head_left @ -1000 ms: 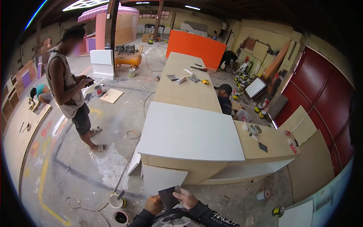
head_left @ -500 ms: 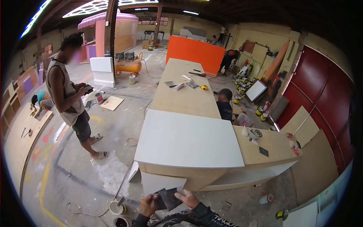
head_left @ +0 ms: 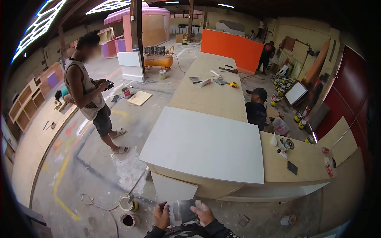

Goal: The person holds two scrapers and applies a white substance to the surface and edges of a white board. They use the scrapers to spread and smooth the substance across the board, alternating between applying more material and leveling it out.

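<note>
Low in the view, my right hand (head_left: 204, 214) pinches a dark, flat, square-edged putty spreader (head_left: 185, 209) by its right edge. My left hand (head_left: 162, 216) is closed on the near edge of a thin, greyish flat spreader (head_left: 173, 213), which is blurred and overlaps the darker one. Both hands are close together in front of my body. Just left of them, an open can (head_left: 127, 220) with dark contents stands on the floor beside a can with a pale lid (head_left: 126, 204). Ahead is a counter with a white top panel (head_left: 206, 142).
A person (head_left: 85, 79) stands to the left, holding a phone-like item. Another person (head_left: 257, 109) is low behind the counter. Tools and a yellow tape measure (head_left: 233, 85) lie on the long wooden top (head_left: 210, 95). A hose (head_left: 97, 206) trails over the floor.
My view has turned left, so the surroundings sit further right. The two spreaders have shifted against each other; the left one now shows as a narrow grey strip.
</note>
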A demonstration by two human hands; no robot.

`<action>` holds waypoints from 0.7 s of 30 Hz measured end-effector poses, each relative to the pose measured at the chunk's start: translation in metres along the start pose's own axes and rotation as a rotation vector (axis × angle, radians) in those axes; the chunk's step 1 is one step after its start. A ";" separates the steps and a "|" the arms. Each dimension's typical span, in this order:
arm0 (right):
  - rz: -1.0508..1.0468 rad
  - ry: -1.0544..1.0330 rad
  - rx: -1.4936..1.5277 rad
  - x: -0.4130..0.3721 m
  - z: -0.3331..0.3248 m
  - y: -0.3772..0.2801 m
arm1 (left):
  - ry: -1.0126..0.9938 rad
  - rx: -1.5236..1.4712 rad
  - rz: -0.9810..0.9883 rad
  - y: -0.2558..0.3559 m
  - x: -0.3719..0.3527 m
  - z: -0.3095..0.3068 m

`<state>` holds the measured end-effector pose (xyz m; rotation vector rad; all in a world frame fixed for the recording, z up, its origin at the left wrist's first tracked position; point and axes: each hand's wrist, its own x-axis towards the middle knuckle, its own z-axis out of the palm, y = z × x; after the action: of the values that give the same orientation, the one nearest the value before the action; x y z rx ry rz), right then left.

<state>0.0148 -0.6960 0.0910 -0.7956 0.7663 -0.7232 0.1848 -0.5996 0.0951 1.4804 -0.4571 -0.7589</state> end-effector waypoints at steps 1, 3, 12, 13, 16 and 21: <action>0.002 -0.009 0.006 0.002 -0.013 -0.003 | -0.001 0.142 -0.042 0.002 0.000 -0.006; 0.070 0.035 0.006 0.009 -0.043 -0.007 | 0.052 0.146 -0.071 -0.006 -0.007 -0.014; -0.036 -0.064 -0.106 0.010 -0.073 -0.045 | 0.172 0.218 -0.231 -0.031 -0.084 -0.015; 0.003 -0.115 -0.109 0.011 -0.072 -0.045 | 0.222 0.198 -0.274 -0.044 -0.092 -0.017; 0.001 -0.181 -0.126 0.007 -0.060 -0.050 | 0.313 0.172 -0.315 -0.064 -0.115 -0.012; 0.005 -0.281 -0.156 0.018 -0.053 -0.028 | 0.297 0.488 -0.152 -0.071 -0.125 0.008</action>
<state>-0.0266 -0.7429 0.0835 -1.0121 0.5739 -0.5368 0.0799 -0.5132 0.0475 2.0677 -0.3152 -0.5501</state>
